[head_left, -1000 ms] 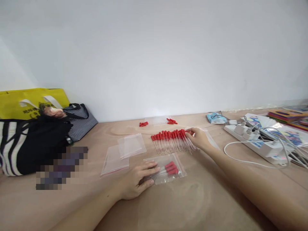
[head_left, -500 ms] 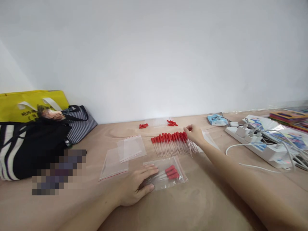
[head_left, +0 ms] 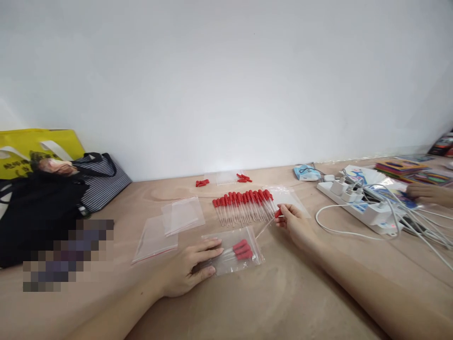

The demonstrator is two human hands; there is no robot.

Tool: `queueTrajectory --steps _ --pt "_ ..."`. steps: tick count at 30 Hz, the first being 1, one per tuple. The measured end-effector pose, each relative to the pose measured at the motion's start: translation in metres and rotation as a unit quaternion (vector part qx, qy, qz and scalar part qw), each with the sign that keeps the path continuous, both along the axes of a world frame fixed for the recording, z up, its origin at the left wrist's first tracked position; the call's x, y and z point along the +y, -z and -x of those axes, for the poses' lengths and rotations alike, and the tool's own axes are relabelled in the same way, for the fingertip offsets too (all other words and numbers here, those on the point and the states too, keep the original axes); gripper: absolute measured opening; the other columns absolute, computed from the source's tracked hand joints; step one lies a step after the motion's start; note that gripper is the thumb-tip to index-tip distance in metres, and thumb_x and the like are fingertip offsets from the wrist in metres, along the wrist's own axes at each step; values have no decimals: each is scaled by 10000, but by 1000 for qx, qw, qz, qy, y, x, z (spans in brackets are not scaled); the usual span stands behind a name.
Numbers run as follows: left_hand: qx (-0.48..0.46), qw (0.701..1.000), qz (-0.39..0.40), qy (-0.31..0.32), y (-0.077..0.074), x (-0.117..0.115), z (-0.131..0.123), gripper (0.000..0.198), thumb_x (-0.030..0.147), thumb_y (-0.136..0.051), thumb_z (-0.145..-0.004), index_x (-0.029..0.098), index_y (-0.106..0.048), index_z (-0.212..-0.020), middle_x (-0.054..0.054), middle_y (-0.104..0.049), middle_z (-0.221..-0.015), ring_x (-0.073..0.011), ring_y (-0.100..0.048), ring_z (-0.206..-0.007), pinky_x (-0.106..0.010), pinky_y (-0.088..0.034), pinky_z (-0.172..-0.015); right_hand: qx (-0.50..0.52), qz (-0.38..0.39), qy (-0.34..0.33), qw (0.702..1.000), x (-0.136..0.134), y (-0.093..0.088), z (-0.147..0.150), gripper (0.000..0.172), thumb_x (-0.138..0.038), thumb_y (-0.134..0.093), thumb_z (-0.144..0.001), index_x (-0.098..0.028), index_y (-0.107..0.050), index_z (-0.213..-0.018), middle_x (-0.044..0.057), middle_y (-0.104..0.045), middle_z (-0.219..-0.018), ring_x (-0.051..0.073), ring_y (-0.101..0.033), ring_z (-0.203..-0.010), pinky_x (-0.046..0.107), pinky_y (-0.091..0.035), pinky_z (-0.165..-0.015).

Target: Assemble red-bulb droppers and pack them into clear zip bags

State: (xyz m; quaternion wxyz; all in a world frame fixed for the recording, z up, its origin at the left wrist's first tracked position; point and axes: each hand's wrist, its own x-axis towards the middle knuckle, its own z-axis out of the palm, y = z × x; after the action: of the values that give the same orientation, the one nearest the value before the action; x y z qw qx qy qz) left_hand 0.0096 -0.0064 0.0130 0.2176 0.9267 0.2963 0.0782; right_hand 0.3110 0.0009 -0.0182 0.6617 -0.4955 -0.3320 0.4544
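Note:
My left hand [head_left: 189, 267] lies on the open end of a clear zip bag [head_left: 233, 255] that holds three red-capped glass droppers. My right hand [head_left: 292, 221] pinches one red-capped dropper [head_left: 269, 223] by its bulb, its glass tip pointing down-left toward the bag. Just beyond, a row of several red-capped droppers [head_left: 242, 205] lies side by side on the tan table [head_left: 269, 302].
Two empty zip bags [head_left: 170, 224] lie to the left. Loose red caps [head_left: 202, 182] and glass tubes sit near the wall. Bags [head_left: 46, 198] crowd the left edge. A power strip with cables [head_left: 361, 205], a mask and colourful papers are on the right, where another person's hand [head_left: 424, 192] rests.
My right hand has lifted one dropper off the right end of the row and drawn it back toward the bag. The camera has turned slightly right, revealing another person's hand.

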Motion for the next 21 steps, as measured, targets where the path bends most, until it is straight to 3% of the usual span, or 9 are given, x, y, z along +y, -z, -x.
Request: queueTrajectory --steps 6,10,13,16,18,21 --pt "7 1000 -25 -5 0 -1 1 381 330 -417 -850 272 -444 -1226 -65 -399 -1295 -239 -385 -1174 -409 -348 -956 92 26 -47 994 -10 -4 22 237 -349 -637 -665 -186 -481 -738 -10 -572 -629 97 -571 -536 223 -480 -521" --pt "-5 1000 -26 -18 1 -3 1 497 366 -429 -845 292 -277 -1312 -58 -374 -1315 -243 -376 -1177 -410 -342 -959 106 36 -123 986 -18 -5 38 302 -351 -691 -614 -184 -469 -733 -9 -596 -656 101 -599 -580 230 -502 -587" --pt "-26 998 -25 -45 2 -5 1 579 387 -439 -836 302 -169 -1342 -46 -355 -1337 -250 -376 -1176 -418 -334 -965 35 42 -190 980 -22 -4 47 353 -416 -684 -602 -180 -460 -739 -40 -567 -551 87 -560 -463 197 -462 -452" --pt "-36 998 -24 -49 4 -6 1 564 396 -434 -835 296 -193 -1335 -43 -363 -1332 -253 -379 -1175 -414 -333 -966 -83 43 -231 968 -22 -3 54 375 -517 -592 -652 -172 -459 -719 -87 -447 -386 61 -429 -303 154 -305 -298" --pt "-28 999 -18 -35 4 -5 1 559 396 -432 -836 290 -201 -1333 -46 -354 -1337 -253 -370 -1181 -412 -328 -970 -134 46 -261 955 -22 -3 55 396 -553 -535 -680 -161 -485 -718 -96 -399 -354 47 -375 -280 147 -245 -284" --pt "-28 999 -16 -22 3 -3 2 560 389 -433 -837 290 -193 -1334 -48 -352 -1337 -250 -373 -1177 -409 -329 -968 -159 60 -328 929 -22 -4 52 405 -522 -558 -678 -143 -550 -821 -74 -458 -429 31 -370 -321 148 -255 -317"
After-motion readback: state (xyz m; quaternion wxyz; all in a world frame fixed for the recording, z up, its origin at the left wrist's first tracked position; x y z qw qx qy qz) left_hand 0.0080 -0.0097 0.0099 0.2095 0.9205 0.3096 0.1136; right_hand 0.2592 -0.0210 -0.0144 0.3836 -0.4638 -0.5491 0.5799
